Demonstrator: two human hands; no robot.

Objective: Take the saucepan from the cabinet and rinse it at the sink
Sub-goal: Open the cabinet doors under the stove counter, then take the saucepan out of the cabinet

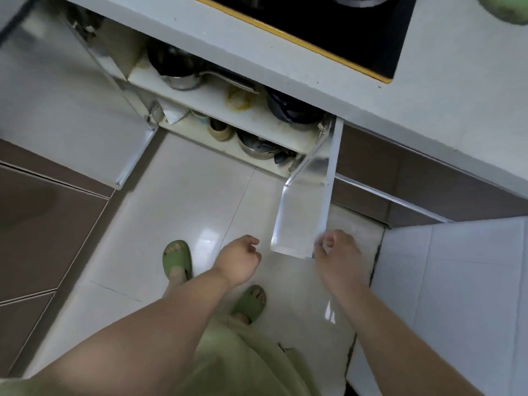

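We look down on an open cabinet under the counter, in the upper middle of the frame, with both doors swung out. The left door fills the left side of the frame; the right door stands out toward us just right of centre.

Our right hand, in the lower right of centre, is closed on the lower outer corner of the right door, fingers curled over its edge. Our left hand, at the lower centre, holds nothing; its fingers are loosely curled, half closed, and it hangs above the pale floor tiles, apart from the door.

On the upper shelf, toward the upper left of the opening, sits the saucepan, a steel pot with a dark inside, its long handle running to the right along the shelf. Right of it lie a round yellowish lid and a dark pot. On the lower shelf are a small beige bowl and a steel pot.

Above, a black cooktop with a yellow edge lies in the grey counter. At the bottom of the frame, two green slippers stand on the tiles.
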